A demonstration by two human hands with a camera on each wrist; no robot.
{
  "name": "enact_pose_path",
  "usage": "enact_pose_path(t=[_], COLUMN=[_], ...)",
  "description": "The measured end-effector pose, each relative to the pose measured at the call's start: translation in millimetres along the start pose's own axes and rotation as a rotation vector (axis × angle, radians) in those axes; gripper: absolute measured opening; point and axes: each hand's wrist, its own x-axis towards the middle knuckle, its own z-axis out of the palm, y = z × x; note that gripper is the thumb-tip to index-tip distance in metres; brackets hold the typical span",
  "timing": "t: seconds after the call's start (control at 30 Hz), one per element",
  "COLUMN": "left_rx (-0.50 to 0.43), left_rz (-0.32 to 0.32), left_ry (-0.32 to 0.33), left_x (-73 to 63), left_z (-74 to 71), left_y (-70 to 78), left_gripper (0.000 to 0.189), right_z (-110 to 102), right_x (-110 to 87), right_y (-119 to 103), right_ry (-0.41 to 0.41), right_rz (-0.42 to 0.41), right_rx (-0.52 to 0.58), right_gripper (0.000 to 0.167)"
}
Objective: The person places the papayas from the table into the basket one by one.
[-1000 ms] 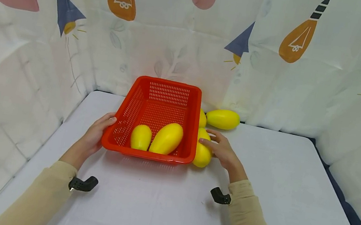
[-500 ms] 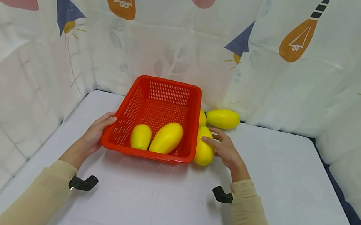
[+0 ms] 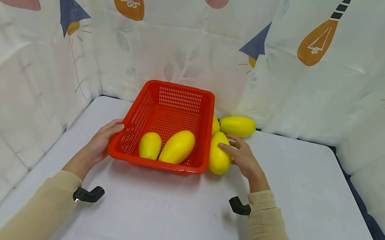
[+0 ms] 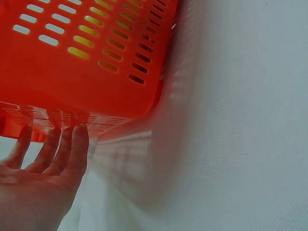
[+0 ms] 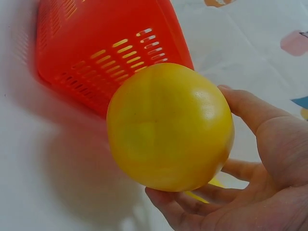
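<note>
A red plastic basket (image 3: pixel 166 166) with slotted walls sits on the table, and two yellow mangoes lie at its near end: a smaller one (image 3: pixel 150 145) and a longer one (image 3: pixel 177 147). My left hand (image 3: pixel 101 139) grips the basket's left rim, thumb over the edge; in the left wrist view its fingers lie along the outer wall. Just outside the right wall, my right hand (image 3: pixel 244 159) holds another yellow mango (image 3: pixel 220 154) between thumb and fingers. In the right wrist view this mango (image 5: pixel 168 127) shows its rounded end, close beside the basket (image 5: pixel 96 43).
Behind the held mango lie two more yellow mangoes, one lengthwise (image 3: pixel 238 126) and one partly hidden by the basket (image 3: pixel 215 125). A white cloth covers the table (image 3: pixel 162 223). A patterned curtain (image 3: pixel 274 95) hangs right behind the table's back edge.
My right hand and its mango have shifted slightly to the right and away from me, along the basket's right wall. The left hand and basket stay put.
</note>
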Motion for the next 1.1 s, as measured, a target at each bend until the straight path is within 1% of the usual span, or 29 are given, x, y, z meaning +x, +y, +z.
enact_pose_path(t=[0.1,0.27,0.43,0.6,0.7,0.93,1.1], left_rx=[-0.001,-0.011,0.013,0.047,0.067,0.058,0.072], left_rz=[-0.003,-0.004,-0.028,-0.048,-0.05,-0.041,-0.061], left_ry=[-0.001,-0.015,-0.038,-0.058,-0.056,-0.07,-0.074], left_x=[0.5,3.2,7.2,9.2,9.6,10.8,10.6], left_z=[-1.1,-4.1,-7.7,-11.8,-13.7,-15.5,-15.7], left_y=[1.3,3.3,6.1,9.4,11.5,15.0,16.2], left_gripper=[0.037,0.028,0.019,0.021,0.022,0.017,0.017], right_z=[-2,-5,-9,-13,-15,-19,-21], right_x=[-1.7,-4.5,-7.9,-10.5,-11.0,-14.1,-16.5], right_y=[-2,-4,-5,-7,-10,-18,-26], right_ry=[0.005,0.022,0.033,0.045,0.05,0.057,0.053], right_rz=[-0.007,-0.01,-0.028,-0.043,-0.042,-0.056,-0.081], right_rx=[0.004,-0.005,-0.011,-0.012,0.001,0.018,0.028], right_gripper=[0.065,0.066,0.067,0.068,0.068,0.068,0.068])
